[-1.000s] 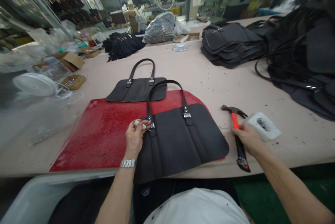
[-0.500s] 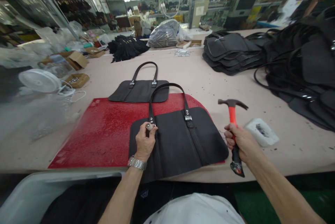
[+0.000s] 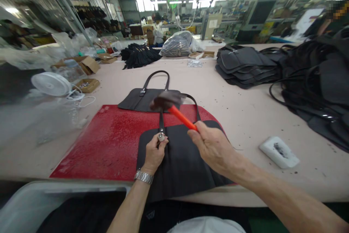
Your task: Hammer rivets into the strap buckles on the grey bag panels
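Observation:
My left hand (image 3: 154,155) pinches a short metal punch (image 3: 161,137) upright at the foot of one strap of a dark leather bag panel (image 3: 182,167). The tip of the punch is hidden by my fingers. My right hand (image 3: 214,145) is closed round a claw hammer (image 3: 183,117) with an orange handle. The hammer's head, blurred by motion, hangs above and just beyond the punch. Under the panel lies a red mat (image 3: 100,142). A second dark panel with a looped handle (image 3: 131,99) rests at the mat's far edge.
A white block with a dark hollow (image 3: 279,152) sits at the right. Stacked dark bags (image 3: 245,64) fill the far right. A white fan (image 3: 50,84) and a small box of metal parts (image 3: 87,85) stand left. A plastic bin (image 3: 24,204) is at the front left.
My right hand has swung the hammer from the right over to the left, above the panel. My left hand still holds the punch at the strap. The view has tilted up slightly.

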### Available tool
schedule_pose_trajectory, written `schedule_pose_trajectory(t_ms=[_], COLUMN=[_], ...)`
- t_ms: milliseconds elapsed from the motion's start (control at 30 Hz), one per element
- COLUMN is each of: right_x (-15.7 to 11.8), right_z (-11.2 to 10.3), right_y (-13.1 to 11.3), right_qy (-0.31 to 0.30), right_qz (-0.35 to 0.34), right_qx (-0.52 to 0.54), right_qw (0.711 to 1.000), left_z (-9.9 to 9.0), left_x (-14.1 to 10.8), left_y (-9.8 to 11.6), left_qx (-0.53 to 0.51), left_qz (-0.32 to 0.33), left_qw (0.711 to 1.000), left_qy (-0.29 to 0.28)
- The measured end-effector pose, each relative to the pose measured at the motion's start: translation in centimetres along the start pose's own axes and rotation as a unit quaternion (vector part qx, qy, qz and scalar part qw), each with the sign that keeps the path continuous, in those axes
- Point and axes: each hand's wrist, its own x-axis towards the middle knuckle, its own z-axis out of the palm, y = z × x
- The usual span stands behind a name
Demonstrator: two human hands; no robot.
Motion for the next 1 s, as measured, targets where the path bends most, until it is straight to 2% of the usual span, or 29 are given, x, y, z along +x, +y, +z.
schedule_pose_trajectory(t_ms=[67, 100, 133, 233, 267, 300, 333, 367, 433, 467, 500, 533, 600, 633, 667, 733, 867, 933, 1000], right_x=[0.0, -0.1, -0.3, -0.5, -0.4, -0.1, 0.3, 0.7, 1.1, 1.0, 0.7, 0.2, -1.0, -1.6, -2.1, -2.9, -4.3, -5.2, -5.8], right_z=[-0.4, -0.2, 0.2, 0.8, 0.4, -0.2, -1.0, -1.7, -2.5, -2.3, -1.8, -0.9, 0.8, 1.5, 1.9, 2.0, 0.7, 0.0, -0.5], right_y=[-0.4, -0.3, 0.0, 1.0, 1.0, 0.7, 0.2, -0.5, -1.6, -1.7, -1.6, -1.0, 0.9, 2.1, 3.4, 6.2, 12.8, 16.1, 18.6], right_qy=[0.072, 0.071, 0.044, -0.106, -0.119, -0.099, -0.048, 0.022, 0.154, 0.174, 0.153, 0.098, -0.066, -0.126, -0.156, -0.146, -0.106, -0.071, -0.016], right_qz=[0.010, 0.012, 0.010, -0.014, -0.020, -0.025, -0.024, -0.017, 0.005, 0.007, 0.003, -0.003, -0.007, 0.007, 0.036, 0.102, 0.241, 0.280, 0.283], right_qx=[0.049, 0.050, 0.031, -0.065, -0.076, -0.064, -0.034, 0.007, 0.087, 0.110, 0.111, 0.089, 0.006, -0.030, -0.054, -0.045, 0.059, 0.008, -0.068], right_qw=[0.996, 0.996, 0.999, 0.992, 0.990, 0.993, 0.998, 1.000, 0.984, 0.979, 0.982, 0.991, 0.998, 0.992, 0.986, 0.983, 0.963, 0.957, 0.957], left_z=[0.0, 0.0, 0.0, 0.0, 0.0, 0.0, 0.0, 0.0, 0.0, 0.0, 0.0, -0.1, -0.1, -0.1, -0.1, -0.1, -0.2, -0.2, -0.2], left_x=[0.0, 0.0, 0.0, 0.0, 0.0, 0.0, 0.0, 0.0, 0.0, 0.0, 0.0, 0.0, 0.0, -0.1, -0.1, -0.1, -0.1, 0.0, 0.0], left_y=[0.0, -0.1, -0.1, -0.3, -0.3, -0.3, -0.3, -0.3, -0.2, -0.2, -0.1, -0.1, -0.2, -0.2, -0.2, -0.2, -0.2, -0.2, -0.1], left_qx=[-0.006, -0.012, -0.017, -0.016, -0.014, -0.012, -0.011, -0.012, -0.014, -0.016, -0.017, -0.014, -0.002, 0.001, 0.003, -0.005, -0.028, -0.038, -0.050], left_qz=[-0.002, -0.003, -0.005, -0.011, -0.011, -0.010, -0.009, -0.007, -0.009, -0.011, -0.013, -0.014, -0.012, -0.010, -0.009, -0.006, -0.010, -0.018, -0.031], left_qw=[1.000, 1.000, 1.000, 1.000, 1.000, 1.000, 1.000, 1.000, 1.000, 1.000, 1.000, 1.000, 1.000, 1.000, 1.000, 1.000, 0.999, 0.999, 0.998], left_qy=[0.002, 0.002, -0.002, -0.013, -0.013, -0.010, -0.006, -0.003, -0.002, -0.002, -0.003, -0.006, -0.015, -0.018, -0.020, -0.016, -0.017, -0.021, -0.025])
